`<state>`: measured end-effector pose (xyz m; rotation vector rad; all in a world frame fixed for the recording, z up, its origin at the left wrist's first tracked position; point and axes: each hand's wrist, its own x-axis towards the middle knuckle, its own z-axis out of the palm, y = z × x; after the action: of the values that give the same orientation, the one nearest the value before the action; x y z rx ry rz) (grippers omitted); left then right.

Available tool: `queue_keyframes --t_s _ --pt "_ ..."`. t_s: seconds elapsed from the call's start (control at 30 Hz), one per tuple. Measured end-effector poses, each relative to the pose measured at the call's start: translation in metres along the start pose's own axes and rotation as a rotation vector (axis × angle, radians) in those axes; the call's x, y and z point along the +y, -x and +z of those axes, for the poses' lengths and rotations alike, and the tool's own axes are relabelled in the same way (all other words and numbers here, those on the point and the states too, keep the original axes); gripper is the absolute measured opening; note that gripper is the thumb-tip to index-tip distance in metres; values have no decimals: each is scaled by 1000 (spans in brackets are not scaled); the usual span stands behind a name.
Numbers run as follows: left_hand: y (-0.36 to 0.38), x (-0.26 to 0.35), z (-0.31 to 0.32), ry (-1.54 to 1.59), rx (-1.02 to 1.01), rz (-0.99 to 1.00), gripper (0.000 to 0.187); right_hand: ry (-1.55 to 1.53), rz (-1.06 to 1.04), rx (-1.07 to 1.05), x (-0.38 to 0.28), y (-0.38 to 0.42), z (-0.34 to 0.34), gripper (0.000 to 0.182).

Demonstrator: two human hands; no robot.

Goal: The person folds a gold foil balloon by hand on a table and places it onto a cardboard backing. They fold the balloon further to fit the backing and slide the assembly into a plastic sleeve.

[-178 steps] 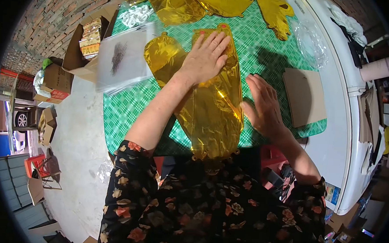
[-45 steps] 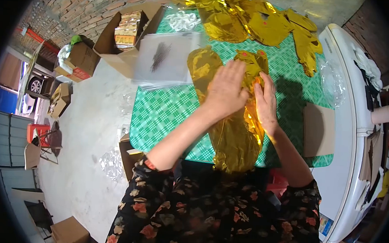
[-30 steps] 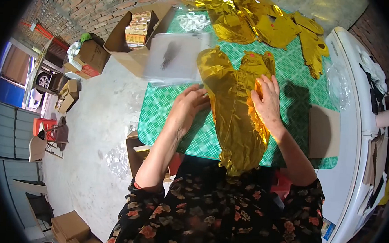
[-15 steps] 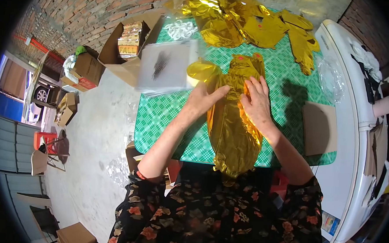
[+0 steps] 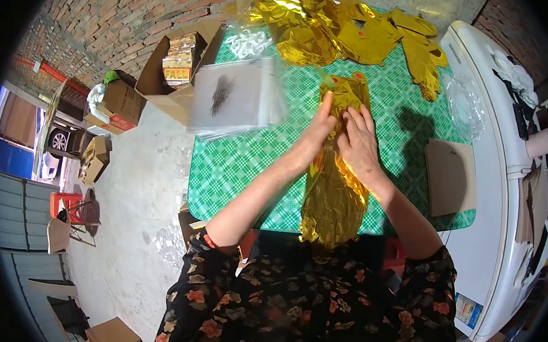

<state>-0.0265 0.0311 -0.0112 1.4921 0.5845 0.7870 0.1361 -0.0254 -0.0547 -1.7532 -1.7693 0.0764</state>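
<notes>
A gold foil piece [image 5: 334, 205] lies lengthwise on the green checked table [image 5: 243, 169], its lower end hanging over the front edge. My left hand [image 5: 321, 127] is on the foil's left side near its upper part, thumb pointing up, fingers curled over the folded foil. Beside it, my right hand [image 5: 360, 141] rests on the foil with its fingers extended and slightly bent. More gold foil pieces [image 5: 367, 43] lie spread along the back of the table.
Clear plastic sleeves [image 5: 234, 98] are stacked at the table's left, with white rings [image 5: 250, 43] behind them. Cardboard [image 5: 450, 180] and a clear bag [image 5: 465, 110] lie at the right. An open box [image 5: 152, 72] and a white appliance [image 5: 499, 245] flank the table.
My left hand has moved right and slightly up, and the foil's left flap has folded inward over the strip. My right hand has hardly moved.
</notes>
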Motion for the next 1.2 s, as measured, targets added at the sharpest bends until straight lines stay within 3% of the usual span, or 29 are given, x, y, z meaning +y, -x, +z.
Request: queue_keyframes --t_s 0.1,0.2,0.23,0.33,0.6,0.8,0.9,1.1,1.2 --pt "2 6 -3 -266 -195 -106 86 -62 39 15 5 0 3 58" --pt "4 10 1 -315 -166 -73 92 -254 222 -4 -9 -4 -14 64" --pt "5 9 2 -325 -165 -60 90 -331 305 -21 -15 -5 -21 66" --pt "5 5 3 -367 -157 -20 84 -651 284 103 0 0 -10 65" --pt "0 -1 -9 -506 -187 39 77 -918 370 218 -10 -2 -23 62" --pt "-4 1 -12 -562 -230 32 70 -546 221 141 1 -1 -18 41" --pt "-2 -4 -21 -647 -142 157 68 -510 209 179 1 0 -16 34" --pt "1 -28 -32 -1320 56 363 66 -434 193 177 0 2 -14 36" --pt "7 -33 -29 -1471 57 382 66 -419 188 160 2 3 -13 39"
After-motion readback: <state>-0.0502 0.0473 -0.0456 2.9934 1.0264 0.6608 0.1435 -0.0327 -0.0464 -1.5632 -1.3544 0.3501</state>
